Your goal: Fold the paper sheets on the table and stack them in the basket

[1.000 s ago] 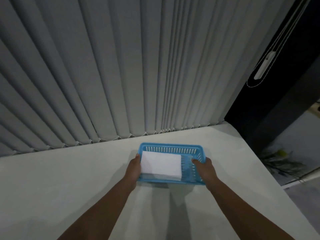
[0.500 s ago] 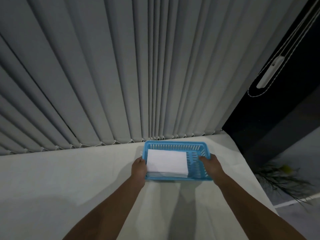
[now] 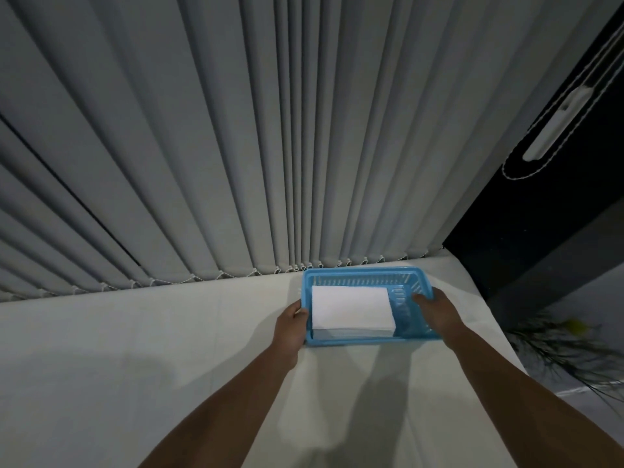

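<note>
A blue slotted plastic basket rests at the far right of the white table, close to the blinds. Inside it lies a stack of folded white paper sheets, filling its left two thirds. My left hand grips the basket's left wall, with the thumb at the rim. My right hand holds the right wall, fingers curled over the rim into the basket. Both forearms stretch forward from the bottom of the view.
Grey vertical blinds hang just behind the table's far edge. A dark wall panel with a blind cord and white pull handle is at the right. The table's right edge drops off beside a plant on the floor.
Both hands have pushed the basket farther away and to the right, up near the blinds and the table's far right corner. The grip on both walls is unchanged.
</note>
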Action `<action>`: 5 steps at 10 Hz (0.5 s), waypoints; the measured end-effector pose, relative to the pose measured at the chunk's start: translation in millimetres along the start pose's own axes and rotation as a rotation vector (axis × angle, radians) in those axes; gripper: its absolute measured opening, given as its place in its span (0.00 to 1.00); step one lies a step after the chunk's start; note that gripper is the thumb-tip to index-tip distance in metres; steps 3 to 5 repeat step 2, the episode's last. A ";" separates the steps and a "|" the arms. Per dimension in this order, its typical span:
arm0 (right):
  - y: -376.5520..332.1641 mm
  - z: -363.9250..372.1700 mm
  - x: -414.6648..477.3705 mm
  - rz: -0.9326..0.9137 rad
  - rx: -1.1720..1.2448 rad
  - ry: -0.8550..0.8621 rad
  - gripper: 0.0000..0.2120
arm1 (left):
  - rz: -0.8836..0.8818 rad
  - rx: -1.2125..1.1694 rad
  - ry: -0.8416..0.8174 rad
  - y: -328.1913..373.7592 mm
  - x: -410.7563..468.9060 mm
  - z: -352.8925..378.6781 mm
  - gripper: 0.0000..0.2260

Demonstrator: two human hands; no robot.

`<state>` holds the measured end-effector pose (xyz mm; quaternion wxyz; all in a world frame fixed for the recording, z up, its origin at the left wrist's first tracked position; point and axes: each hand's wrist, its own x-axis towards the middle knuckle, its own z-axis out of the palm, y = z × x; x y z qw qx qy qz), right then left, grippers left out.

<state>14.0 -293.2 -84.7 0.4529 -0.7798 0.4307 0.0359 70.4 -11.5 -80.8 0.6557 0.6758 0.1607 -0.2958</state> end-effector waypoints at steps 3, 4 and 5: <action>-2.8 16.4 -23.3 -0.157 -0.430 0.203 0.33 | 0.085 0.233 0.076 1.5 -7.5 -7.8 0.20; -2.8 16.4 -23.3 -0.157 -0.430 0.203 0.33 | 0.085 0.233 0.076 1.5 -7.5 -7.8 0.20; -2.8 16.4 -23.3 -0.157 -0.430 0.203 0.33 | 0.085 0.233 0.076 1.5 -7.5 -7.8 0.20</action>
